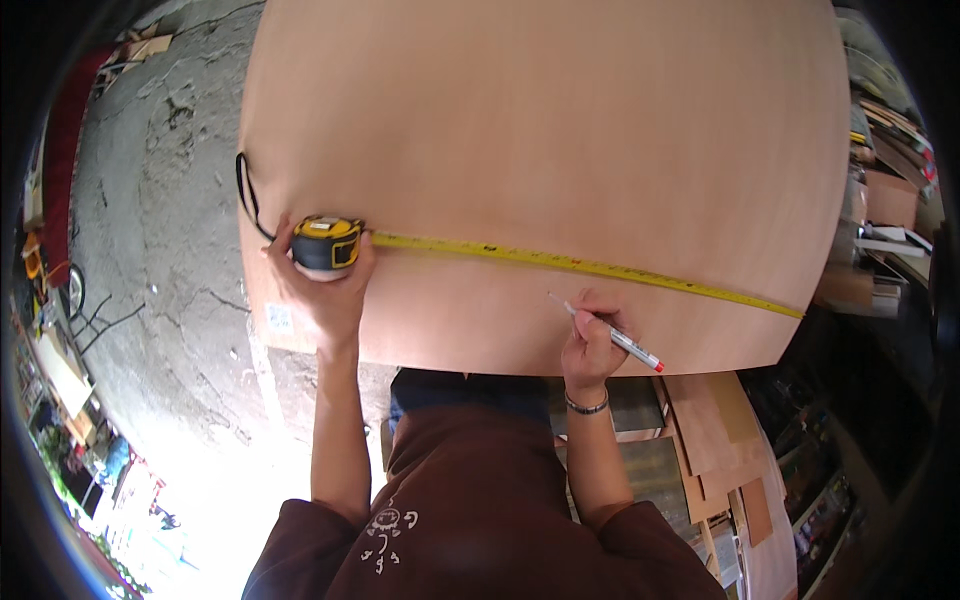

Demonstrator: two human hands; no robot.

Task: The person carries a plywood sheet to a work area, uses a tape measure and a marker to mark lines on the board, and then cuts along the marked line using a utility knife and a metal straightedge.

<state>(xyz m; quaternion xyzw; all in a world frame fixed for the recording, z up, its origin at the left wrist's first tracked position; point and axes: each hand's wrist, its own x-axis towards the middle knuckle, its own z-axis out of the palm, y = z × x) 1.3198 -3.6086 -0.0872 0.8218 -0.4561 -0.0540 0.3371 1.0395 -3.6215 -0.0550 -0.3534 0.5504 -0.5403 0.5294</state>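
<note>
A large light-brown plywood sheet (540, 130) lies flat in front of me. Near its left edge my left hand (325, 285) is closed round a yellow and black tape measure (328, 243). The yellow blade (560, 262) is drawn out across the board and reaches its right edge, slanting slightly toward me. A black wrist strap (246, 195) trails from the case over the board's left edge. My right hand (597, 335) grips a white marker pen (630, 347) with a red end, its tip pointing up-left just below the blade. A small white label (279, 319) sits at the near left corner.
Cracked concrete floor (165, 200) stretches along the left. Wood offcuts (890, 195) and other clutter are piled at the right. More plywood pieces (715, 440) lie below the board's near right edge. A small wheel (76, 290) shows at the far left.
</note>
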